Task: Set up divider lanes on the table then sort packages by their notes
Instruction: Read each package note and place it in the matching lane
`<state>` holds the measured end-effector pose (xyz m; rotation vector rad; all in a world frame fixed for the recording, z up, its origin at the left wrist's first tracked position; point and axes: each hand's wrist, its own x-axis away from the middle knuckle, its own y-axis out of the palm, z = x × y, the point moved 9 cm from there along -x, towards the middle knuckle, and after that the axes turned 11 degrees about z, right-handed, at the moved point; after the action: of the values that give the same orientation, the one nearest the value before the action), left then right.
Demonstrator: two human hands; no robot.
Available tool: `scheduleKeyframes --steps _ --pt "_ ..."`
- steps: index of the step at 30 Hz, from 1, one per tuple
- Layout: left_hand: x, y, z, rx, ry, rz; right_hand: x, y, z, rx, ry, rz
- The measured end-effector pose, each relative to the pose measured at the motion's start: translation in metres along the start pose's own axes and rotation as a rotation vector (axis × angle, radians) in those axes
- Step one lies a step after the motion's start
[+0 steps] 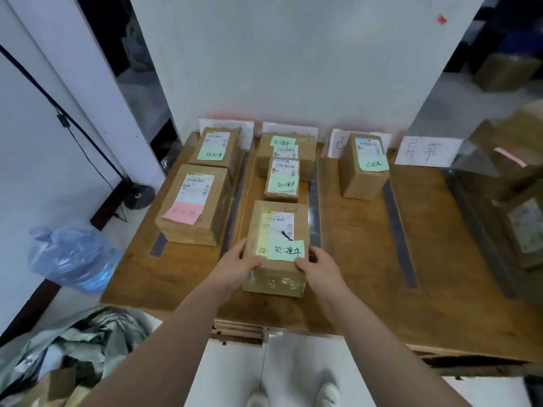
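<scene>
A brown cardboard package (pixel 276 277) with a green note (pixel 286 250) sits at the front of the second lane on the wooden table (pixel 367 274). My left hand (pixel 235 267) grips its left side and my right hand (pixel 318 267) grips its right side, thumbs on top. Two more green-noted packages (pixel 282 179) lie behind it in the same lane. The left lane holds a package with a pink note (pixel 194 204) and one with a green note (pixel 214 148). One upright package (pixel 364 167) stands in the third lane. Grey divider strips (pixel 399 233) separate the lanes.
White paper lane signs (pixel 427 151) lean against the back wall. A blue water jug (pixel 73 257) lies on the floor at left, with crumpled bags (pixel 88 342) nearer me. More boxes (pixel 523 230) show at the right edge.
</scene>
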<state>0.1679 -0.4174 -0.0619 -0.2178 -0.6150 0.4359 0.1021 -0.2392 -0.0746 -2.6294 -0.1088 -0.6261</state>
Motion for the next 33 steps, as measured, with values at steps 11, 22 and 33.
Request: scheduleKeyframes --steps 11,22,33 --pt "-0.020 0.003 -0.011 -0.111 0.029 -0.009 -0.017 0.009 0.016 0.011 -0.011 0.057" --pt "0.007 -0.009 0.043 -0.333 0.346 0.138 0.000 -0.021 -0.022 0.158 -0.201 0.156" --pt "0.074 0.040 0.143 -0.751 0.850 0.286 0.047 -0.152 -0.052 0.497 -0.443 0.390"
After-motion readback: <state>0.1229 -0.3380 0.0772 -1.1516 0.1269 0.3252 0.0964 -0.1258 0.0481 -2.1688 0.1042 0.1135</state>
